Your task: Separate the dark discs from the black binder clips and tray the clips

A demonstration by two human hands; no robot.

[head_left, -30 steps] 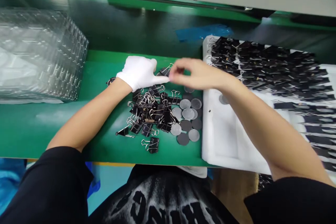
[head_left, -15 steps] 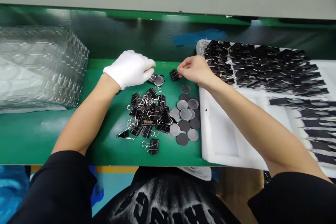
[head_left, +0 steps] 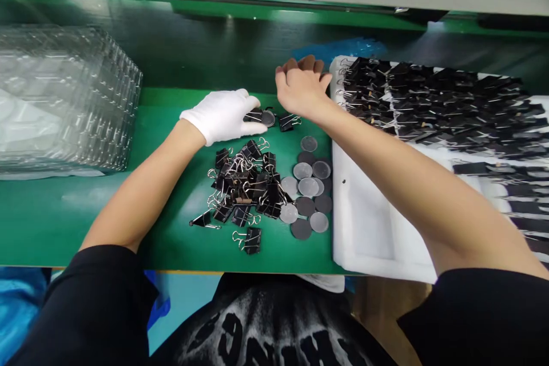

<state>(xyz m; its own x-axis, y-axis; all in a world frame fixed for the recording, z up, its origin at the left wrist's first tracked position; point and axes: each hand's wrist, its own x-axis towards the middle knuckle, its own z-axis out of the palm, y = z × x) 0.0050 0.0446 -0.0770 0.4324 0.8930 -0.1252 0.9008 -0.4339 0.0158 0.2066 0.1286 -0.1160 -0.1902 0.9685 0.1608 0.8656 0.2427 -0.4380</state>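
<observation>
My left hand [head_left: 227, 117], in a white glove, has its thumb and fingers spread around a black binder clip [head_left: 254, 115] on the green table. A round grey disc [head_left: 268, 119] sits at that clip's right end. Just right of it lies another binder clip [head_left: 289, 122], its wire handles pointing right. Above this one is my bare right hand [head_left: 303, 84], fingers loosely apart and no object visible in them. Nearer my body are a pile of binder clips [head_left: 249, 180] and a group of round discs [head_left: 308, 187], some dark, some pale.
A stack of clear plastic trays [head_left: 72, 103] stands at the left. On the right, a white foam tray [head_left: 343, 246] carries rows of black clips [head_left: 441, 103]. Blue film [head_left: 338, 50] lies behind my right hand. The green table's [head_left: 171, 240] front edge is close to my body.
My right hand has let go of the binder clip and moved up, away from it. My left hand's pinch has spread apart, and the clip with the disc has shifted slightly away from me.
</observation>
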